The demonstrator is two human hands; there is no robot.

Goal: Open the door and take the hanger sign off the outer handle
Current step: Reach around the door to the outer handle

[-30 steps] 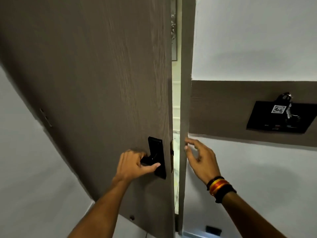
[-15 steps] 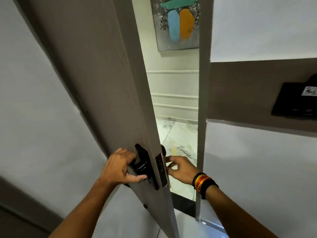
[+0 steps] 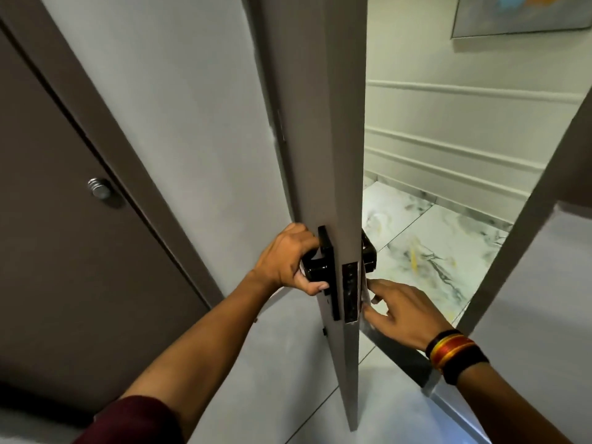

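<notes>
The grey-brown door (image 3: 323,129) stands open, seen edge-on at the middle of the view. My left hand (image 3: 288,257) is wrapped around the black inner handle (image 3: 320,267). On the far side of the door the black outer handle (image 3: 368,251) sticks out. A thin white hanger sign (image 3: 365,291) hangs below it, flat against the door's outer face and seen only as a sliver. My right hand (image 3: 403,309) reaches round the door edge, with fingertips on the sign's lower part. Whether they pinch it is hidden.
A black latch plate (image 3: 349,290) sits in the door edge. The door frame (image 3: 525,219) slants up at the right. Beyond the opening lies a marble floor (image 3: 429,251) and a panelled wall (image 3: 464,129). At the left is another brown door with a metal knob (image 3: 100,188).
The door has swung further open and the view has turned left. My right hand has moved from the outer handle down onto the white sign. My left hand still holds the inner handle.
</notes>
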